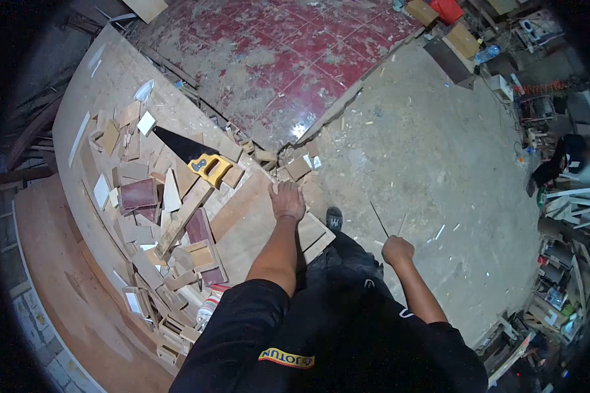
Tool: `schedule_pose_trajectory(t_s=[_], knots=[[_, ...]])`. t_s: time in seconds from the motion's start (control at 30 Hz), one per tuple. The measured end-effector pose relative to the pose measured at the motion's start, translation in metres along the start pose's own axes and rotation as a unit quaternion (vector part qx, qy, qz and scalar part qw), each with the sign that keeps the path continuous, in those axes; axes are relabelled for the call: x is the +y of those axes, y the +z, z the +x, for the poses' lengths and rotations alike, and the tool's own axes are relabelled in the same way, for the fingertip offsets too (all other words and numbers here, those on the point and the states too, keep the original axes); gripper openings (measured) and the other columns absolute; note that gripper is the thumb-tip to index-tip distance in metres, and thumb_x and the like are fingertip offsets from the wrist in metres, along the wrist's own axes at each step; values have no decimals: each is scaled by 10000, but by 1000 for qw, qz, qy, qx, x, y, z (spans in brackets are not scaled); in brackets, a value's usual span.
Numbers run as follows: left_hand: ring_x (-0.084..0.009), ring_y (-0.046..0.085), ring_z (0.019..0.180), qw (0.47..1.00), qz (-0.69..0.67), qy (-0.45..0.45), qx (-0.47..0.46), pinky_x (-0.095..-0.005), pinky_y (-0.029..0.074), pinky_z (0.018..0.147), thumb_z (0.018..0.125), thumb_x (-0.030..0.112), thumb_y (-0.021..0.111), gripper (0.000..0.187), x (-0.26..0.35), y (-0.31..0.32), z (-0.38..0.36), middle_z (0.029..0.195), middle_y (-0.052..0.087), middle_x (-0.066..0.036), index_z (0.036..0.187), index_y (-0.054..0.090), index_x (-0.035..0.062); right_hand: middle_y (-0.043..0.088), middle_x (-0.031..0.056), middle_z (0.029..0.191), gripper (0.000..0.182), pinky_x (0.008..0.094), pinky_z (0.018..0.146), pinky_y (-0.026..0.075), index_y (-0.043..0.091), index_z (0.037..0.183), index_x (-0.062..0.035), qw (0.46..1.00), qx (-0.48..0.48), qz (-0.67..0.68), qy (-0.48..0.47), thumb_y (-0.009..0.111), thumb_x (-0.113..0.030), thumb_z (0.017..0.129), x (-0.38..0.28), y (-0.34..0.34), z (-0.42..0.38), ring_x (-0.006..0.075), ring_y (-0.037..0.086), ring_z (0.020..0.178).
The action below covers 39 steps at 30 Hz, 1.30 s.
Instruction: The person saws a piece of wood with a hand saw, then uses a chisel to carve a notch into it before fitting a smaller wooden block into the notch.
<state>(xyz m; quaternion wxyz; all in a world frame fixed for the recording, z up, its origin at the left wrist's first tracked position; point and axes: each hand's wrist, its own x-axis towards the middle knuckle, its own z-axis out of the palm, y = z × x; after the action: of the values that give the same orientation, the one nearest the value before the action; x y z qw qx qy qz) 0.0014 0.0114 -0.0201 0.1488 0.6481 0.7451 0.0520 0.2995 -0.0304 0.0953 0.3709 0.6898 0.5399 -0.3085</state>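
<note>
My left hand (287, 200) lies on a flat light wooden panel (244, 219), near its edge, with the fingers spread on it. My right hand (398, 250) is closed, out over the concrete floor, around a thin dark rod (379, 218) that points away from me. Its exact kind is too small to make out. Beyond my left hand, a handsaw (208, 168) with a yellow handle and dark blade rests on wood scraps. Beside the panel are a dark red wooden block (138, 196) and a long wooden bar (184, 221).
A large worktable (108, 72) on the left carries several scattered offcuts. A red tiled floor (288, 59), dusty, lies ahead, bordering the concrete floor (432, 150). My shoe (334, 219) shows below the panel. Cardboard boxes (462, 40) and a person (573, 157) are at the right.
</note>
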Motion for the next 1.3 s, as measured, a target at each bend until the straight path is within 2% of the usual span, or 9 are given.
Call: schedule_pose_trajectory(t_s=[0.3, 0.43, 0.57, 0.63, 0.73, 0.93, 1.1, 1.2, 1.3], knots=[[-237, 485, 1119, 1000, 23, 7, 8, -522, 183, 1083, 944, 281, 426, 268, 4, -4, -6, 1056, 576, -84, 1020, 613, 104, 658, 233, 1056, 310, 457, 839, 510, 653, 1050, -21, 995, 67, 71, -31, 463, -171, 858, 42, 5, -14, 369, 646, 994], [-252, 473, 1143, 993, 35, 19, 115, -533, 185, 1077, 933, 273, 457, 249, 8, 4, -13, 1100, 575, -84, 1045, 608, 110, 662, 242, 990, 319, 490, 818, 503, 624, 1034, -24, 983, 129, 94, -90, 451, -258, 903, 53, 0, -14, 393, 643, 949], [-271, 466, 1150, 981, -51, -94, 162, -527, 242, 1029, 900, 279, 514, 241, 19, 2, -10, 1126, 563, -96, 1036, 605, 103, 661, 247, 929, 329, 508, 785, 502, 602, 1060, -40, 967, 186, 119, -130, 456, -300, 920, 64, -17, -26, 416, 640, 897], [-290, 496, 1100, 935, -125, -264, 198, -484, 334, 966, 895, 239, 519, 211, 30, -7, -14, 1081, 569, -132, 1006, 599, 79, 656, 250, 896, 302, 521, 756, 496, 579, 1065, -56, 953, 219, 131, -162, 477, -302, 923, 68, -21, -30, 428, 634, 866], [-259, 597, 899, 880, -232, -271, 314, -410, 467, 780, 913, 216, 518, 187, 13, 13, -13, 920, 607, -135, 962, 588, 49, 649, 251, 863, 271, 532, 734, 486, 558, 1038, -52, 941, 236, 133, -200, 500, -289, 919, 68, -26, -40, 437, 626, 838], [-137, 592, 577, 714, -555, -302, 302, -286, 478, 510, 934, 210, 569, 234, 19, -10, -39, 710, 618, -70, 830, 602, 4, 637, 223, 875, 241, 509, 717, 477, 546, 1068, -60, 870, 300, 171, -353, 532, -235, 904, 43, -16, -44, 408, 618, 836], [-151, 622, 647, 668, -605, -319, 293, -274, 501, 561, 934, 169, 572, 206, 27, -18, -56, 767, 638, -80, 871, 619, -21, 578, 183, 909, 358, 444, 720, 487, 531, 1251, -117, 803, 344, 175, -454, 540, -155, 895, 18, 8, -31, 363, 596, 830], [-184, 643, 704, 564, -714, -311, 273, -288, 564, 635, 944, 149, 559, 217, 42, -35, -64, 770, 622, -101, 823, 585, -29, 520, 152, 850, 431, 452, 683, 481, 522, 1294, -132, 798, 355, 92, -479, 569, -119, 866, 14, 27, -17, 348, 570, 755], [-212, 659, 748, 589, -696, -339, 232, -306, 592, 683, 941, 150, 565, 232, 47, -46, -74, 785, 607, -117, 806, 541, -37, 521, 157, 860, 429, 448, 668, 481, 538, 1282, -125, 816, 366, 157, -419, 577, -89, 856, 14, 42, -12, 345, 572, 769]])
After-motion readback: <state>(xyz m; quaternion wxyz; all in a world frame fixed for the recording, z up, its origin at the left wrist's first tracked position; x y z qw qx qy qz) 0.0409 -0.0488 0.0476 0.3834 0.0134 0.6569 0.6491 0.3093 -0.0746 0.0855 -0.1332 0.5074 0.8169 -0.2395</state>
